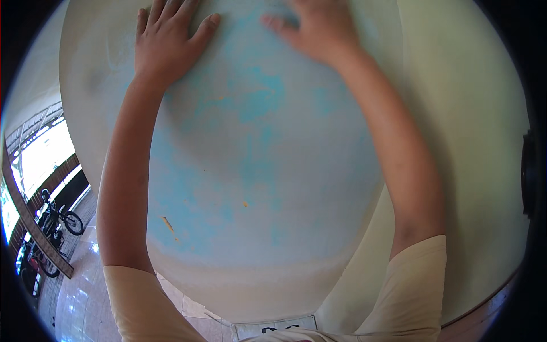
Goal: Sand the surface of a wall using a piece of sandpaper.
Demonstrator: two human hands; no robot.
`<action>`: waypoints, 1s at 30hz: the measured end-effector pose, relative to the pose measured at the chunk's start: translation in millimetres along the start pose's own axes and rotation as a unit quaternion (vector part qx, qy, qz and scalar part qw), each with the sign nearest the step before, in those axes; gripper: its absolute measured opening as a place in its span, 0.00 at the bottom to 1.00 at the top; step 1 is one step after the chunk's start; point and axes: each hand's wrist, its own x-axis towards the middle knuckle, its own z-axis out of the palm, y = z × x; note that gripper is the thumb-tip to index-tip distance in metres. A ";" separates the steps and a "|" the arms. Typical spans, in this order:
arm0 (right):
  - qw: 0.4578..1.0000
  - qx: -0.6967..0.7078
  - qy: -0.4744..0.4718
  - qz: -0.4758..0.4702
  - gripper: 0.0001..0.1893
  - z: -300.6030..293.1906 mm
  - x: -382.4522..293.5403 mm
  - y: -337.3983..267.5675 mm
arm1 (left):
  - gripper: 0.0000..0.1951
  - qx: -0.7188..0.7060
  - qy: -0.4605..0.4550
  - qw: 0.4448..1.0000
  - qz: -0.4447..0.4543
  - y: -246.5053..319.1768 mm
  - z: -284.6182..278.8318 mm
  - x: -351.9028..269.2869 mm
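A wall-like pillar surface (pixel 299 171) fills the middle of the view. Its pale grey coat shows turquoise patches and a few small orange-yellow chips. My left hand (pixel 173 40) rests flat against its upper left part, fingers spread, with nothing seen in it. At the upper right, my right hand (pixel 322 32) is against or just off the same surface and looks blurred. Its thumb points left, apart from the palm. The picture's top edge cuts off its other fingers, so whether it holds anything is hidden.
A pale yellow-cream wall (pixel 466 149) adjoins on the right, with a dark object (pixel 527 175) at its far edge. Glossy floor tiles (pixel 85 295) lie at lower left, and motorcycles (pixel 55 218) stand beyond a slanting post (pixel 36 231). A white panel with dark marks (pixel 273 325) sits low, before me.
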 end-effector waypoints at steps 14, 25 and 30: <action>0.983 0.092 0.155 0.022 0.34 45.5 -91.5 72.6 | 0.32 0.045 0.182 0.975 0.116 -30.3 53.9 -3.0; 0.993 0.017 0.087 0.080 0.34 25.1 -67.0 63.0 | 0.36 0.002 -0.113 0.990 0.083 88.9 1.9 -20.6; 0.989 0.046 -0.011 0.138 0.35 -4.0 -26.5 54.5 | 0.36 -0.016 -0.106 0.990 0.092 84.1 4.2 -28.9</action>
